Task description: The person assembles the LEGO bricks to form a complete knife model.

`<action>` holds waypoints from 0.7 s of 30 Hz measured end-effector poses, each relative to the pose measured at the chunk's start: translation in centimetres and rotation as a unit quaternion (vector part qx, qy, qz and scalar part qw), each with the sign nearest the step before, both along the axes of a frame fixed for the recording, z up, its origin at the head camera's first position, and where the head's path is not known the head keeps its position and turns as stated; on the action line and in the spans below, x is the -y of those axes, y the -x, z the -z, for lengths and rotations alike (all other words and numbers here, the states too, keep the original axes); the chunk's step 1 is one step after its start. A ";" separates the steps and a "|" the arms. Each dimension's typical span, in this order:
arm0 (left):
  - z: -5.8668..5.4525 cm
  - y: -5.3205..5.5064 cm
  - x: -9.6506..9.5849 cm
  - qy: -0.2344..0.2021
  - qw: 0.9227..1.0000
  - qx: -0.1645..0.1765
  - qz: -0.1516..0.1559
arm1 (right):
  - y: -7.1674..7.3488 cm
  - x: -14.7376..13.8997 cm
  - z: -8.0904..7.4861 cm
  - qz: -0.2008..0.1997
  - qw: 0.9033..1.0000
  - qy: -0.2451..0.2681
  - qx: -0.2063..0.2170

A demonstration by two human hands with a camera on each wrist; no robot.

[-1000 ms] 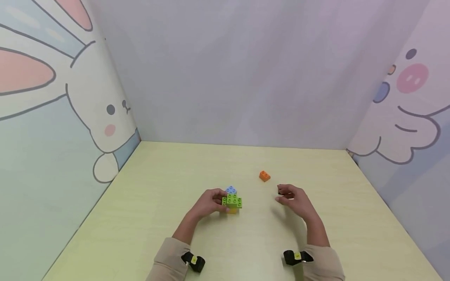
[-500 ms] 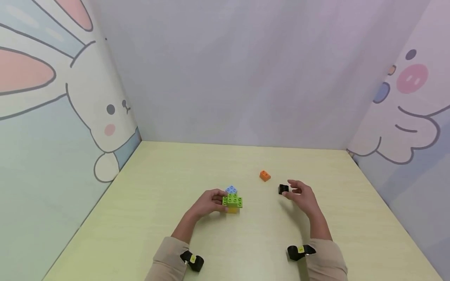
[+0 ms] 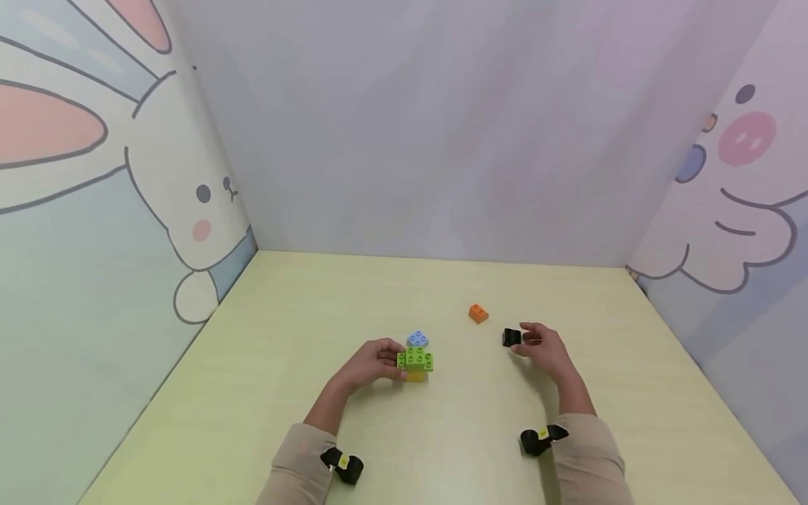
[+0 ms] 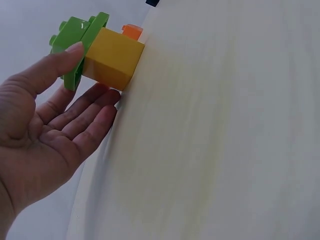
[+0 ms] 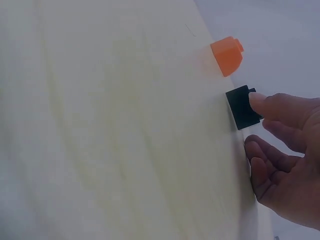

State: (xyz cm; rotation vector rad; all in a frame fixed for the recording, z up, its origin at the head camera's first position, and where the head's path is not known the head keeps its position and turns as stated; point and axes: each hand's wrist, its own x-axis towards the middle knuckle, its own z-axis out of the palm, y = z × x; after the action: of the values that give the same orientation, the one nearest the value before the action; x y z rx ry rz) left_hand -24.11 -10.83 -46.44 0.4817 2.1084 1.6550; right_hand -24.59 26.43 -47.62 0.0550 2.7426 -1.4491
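My left hand (image 3: 372,365) pinches a stack of toy building bricks by its green top (image 3: 415,360), thumb on the near side. A yellow brick (image 4: 114,59) forms the bottom of this stack and sits at the table. Just behind the stack, a light blue brick (image 3: 417,339) with studs shows. Over on the right, a small black brick (image 3: 511,337) lies on the table. My right hand (image 3: 546,351) is beside it with fingers spread apart, and in the right wrist view the thumb tip (image 5: 258,102) overlaps the brick's studded side.
An orange brick (image 3: 478,313) with a sloped side lies farther back, between the stack and the black brick. The pale wood table (image 3: 328,294) meets a plain back wall and side walls printed with cartoon animals.
My right hand has drawn back to the right and its fingers have opened, so the black brick shows in full. My left hand stays at the stack.
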 end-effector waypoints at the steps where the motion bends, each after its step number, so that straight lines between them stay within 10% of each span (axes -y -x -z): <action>1: 0.3 0.2 0.0 0.000 1.000 -0.003 0.002 | 0.1 0.0 0.0 0.000 1.000 -0.003 -0.001; 21: 1.1 0.3 0.4 0.001 1.000 0.003 0.001 | 0.1 0.6 -0.8 0.012 0.999 -0.033 -0.008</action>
State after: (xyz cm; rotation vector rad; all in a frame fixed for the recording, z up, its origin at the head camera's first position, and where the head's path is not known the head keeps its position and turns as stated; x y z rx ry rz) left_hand -24.39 -11.21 -47.56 0.4775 2.1046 1.6519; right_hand -24.68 25.81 -46.79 0.0779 2.8115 -1.3704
